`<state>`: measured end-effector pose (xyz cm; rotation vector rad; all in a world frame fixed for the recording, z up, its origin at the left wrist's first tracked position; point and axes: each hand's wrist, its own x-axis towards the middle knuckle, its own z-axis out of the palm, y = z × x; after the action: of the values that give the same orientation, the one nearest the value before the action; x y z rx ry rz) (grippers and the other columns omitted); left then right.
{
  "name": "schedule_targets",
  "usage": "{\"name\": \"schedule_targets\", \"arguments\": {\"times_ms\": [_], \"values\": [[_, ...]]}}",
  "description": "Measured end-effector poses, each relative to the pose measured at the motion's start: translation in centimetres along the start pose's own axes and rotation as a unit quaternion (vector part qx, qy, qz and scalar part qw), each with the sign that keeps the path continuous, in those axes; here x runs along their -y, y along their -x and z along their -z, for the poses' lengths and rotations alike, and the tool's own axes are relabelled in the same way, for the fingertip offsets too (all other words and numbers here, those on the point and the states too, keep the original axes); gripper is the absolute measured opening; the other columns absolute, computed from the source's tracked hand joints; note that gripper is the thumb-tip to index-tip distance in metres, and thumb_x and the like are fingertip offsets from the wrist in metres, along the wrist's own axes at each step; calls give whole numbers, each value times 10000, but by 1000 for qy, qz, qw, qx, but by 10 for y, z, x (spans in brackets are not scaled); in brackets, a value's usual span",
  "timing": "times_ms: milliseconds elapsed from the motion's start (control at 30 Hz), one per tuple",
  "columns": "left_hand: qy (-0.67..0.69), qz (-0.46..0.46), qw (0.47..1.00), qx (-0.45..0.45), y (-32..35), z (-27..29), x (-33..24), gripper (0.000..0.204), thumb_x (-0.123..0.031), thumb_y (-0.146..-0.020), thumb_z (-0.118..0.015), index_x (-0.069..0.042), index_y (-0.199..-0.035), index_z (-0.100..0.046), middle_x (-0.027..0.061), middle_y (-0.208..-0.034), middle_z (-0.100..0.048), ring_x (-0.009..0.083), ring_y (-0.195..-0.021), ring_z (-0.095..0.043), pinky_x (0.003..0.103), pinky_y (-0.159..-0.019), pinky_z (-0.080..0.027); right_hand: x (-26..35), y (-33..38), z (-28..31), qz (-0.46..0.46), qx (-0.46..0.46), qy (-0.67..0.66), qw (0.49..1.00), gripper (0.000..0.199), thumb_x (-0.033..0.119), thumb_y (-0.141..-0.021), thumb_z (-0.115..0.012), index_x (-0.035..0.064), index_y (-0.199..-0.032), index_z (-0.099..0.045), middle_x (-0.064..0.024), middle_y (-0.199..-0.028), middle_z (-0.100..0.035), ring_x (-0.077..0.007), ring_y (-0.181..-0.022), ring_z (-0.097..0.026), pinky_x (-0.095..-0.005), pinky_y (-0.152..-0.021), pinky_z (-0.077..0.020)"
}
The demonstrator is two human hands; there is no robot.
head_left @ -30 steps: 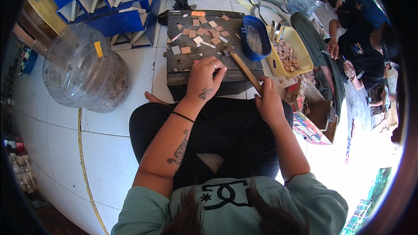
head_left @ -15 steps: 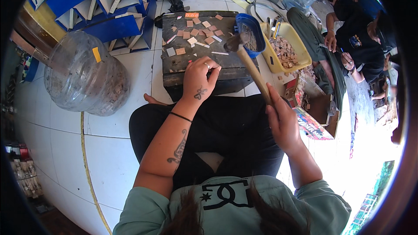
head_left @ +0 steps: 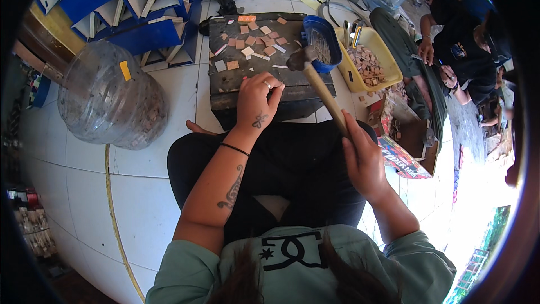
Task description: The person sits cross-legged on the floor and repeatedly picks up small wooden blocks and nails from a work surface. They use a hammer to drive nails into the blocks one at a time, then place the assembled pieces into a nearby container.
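Gripping a wooden-handled hammer (head_left: 320, 81) raised over the dark block (head_left: 264, 87), the right hand (head_left: 365, 160) is closed tight; the left hand (head_left: 257, 101) pinches something small, indistinct, on the block's near edge among scattered tiles (head_left: 253, 36).

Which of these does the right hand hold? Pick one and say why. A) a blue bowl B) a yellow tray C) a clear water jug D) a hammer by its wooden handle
D: the right hand grips the wooden handle of the hammer, whose head is raised over the dark work block, while the left hand rests on that block.
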<state>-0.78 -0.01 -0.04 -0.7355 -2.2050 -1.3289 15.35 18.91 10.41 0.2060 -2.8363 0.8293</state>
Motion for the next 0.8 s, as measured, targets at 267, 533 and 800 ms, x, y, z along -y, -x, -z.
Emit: {"name": "schedule_targets", "arguments": {"times_ms": [267,533,800], "values": [[-15,5,1000,-4,2,-2,1,62,-105,-876,-661,-47,-852,-663,65,-800,-637,259,-698,-601,381,-813,-440,-31,-14,-22,-40,-37,16,998,513,70,-935,-544,139,-1430,-430,-190,-999,-604,-387,-859,-644,-461,-731,-514],[55,66,994,62,2,19,-16,119,-91,-885,-637,-4,-914,-714,95,-769,-640,233,-699,-611,325,-663,-468,-46,-51,-62,16,-130,189,973,411,146,-880,-641,119,-1283,-563,-143,-1066,-585,-327,-823,-633,-420,-717,-507],[87,42,990,106,-2,25,-32,113,-117,-845,-674,-11,-807,-687,87,-675,-578,264,-676,-569,380,-689,-447,-13,-118,-57,62,-68,-189,978,124,125,-822,-725,18,-881,-704,-85,-805,-656,-223,-775,-615,-327,-676,-471]]}}
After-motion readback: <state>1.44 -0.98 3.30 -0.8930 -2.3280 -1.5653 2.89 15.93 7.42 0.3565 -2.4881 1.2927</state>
